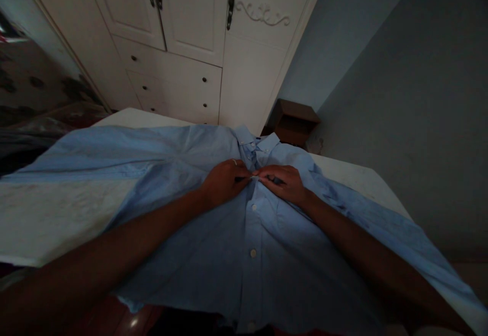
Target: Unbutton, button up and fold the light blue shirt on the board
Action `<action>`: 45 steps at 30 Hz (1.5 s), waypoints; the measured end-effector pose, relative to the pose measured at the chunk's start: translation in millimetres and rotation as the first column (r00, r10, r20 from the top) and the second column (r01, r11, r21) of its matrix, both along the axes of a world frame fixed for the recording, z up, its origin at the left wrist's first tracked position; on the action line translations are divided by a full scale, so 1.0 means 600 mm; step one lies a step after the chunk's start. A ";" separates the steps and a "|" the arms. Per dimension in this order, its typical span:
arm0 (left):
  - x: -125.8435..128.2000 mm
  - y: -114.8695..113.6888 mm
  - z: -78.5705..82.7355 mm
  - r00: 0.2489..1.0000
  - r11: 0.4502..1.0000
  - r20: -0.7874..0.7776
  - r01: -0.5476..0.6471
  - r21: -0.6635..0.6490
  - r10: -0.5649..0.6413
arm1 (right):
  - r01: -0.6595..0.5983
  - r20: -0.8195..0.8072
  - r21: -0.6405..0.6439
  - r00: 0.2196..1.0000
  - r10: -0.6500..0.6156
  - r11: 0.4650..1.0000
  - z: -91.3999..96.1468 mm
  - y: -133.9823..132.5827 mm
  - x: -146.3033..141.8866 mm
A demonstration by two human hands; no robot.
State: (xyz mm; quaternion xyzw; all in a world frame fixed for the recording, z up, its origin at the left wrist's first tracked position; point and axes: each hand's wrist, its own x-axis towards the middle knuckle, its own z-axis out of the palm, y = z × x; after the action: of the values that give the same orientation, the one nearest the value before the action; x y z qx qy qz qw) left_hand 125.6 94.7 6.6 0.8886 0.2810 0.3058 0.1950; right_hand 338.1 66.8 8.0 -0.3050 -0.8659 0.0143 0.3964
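Shirt (206, 249) lies spread front-up on the surface (64, 214); just below its collar (269, 143), left hand (225, 181) (wearing a ring (234, 162)) and right hand (285, 182) pinch the placket (252, 232), buttons (253, 253) further below the collar.

Across the room I see a pale wardrobe (246, 87) with dark handles (232, 0) on its doors, a raised scroll ornament (264, 19) on its right-hand panel, and drawers (175, 71) with small round knobs (204, 80). To its right I make out a brown wooden cabinet (299, 111) beside a grey wall (412, 122). Nearer me lies a whitish tabletop (72, 214); at far left, a dark heap (23, 145) is too dim to identify.
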 end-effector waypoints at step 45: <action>0.008 -0.012 0.009 0.988 0.997 -0.153 0.006 0.078 0.006 | 0.053 -0.032 -0.157 0.998 -0.058 0.986 -0.003 -0.003 0.006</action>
State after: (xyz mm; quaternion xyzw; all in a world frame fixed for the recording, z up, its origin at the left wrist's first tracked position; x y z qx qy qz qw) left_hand 130.1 87.5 12.2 0.9165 0.2828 0.2472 0.1380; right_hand 341.7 65.2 6.4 -0.3587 -0.8458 0.0767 0.3873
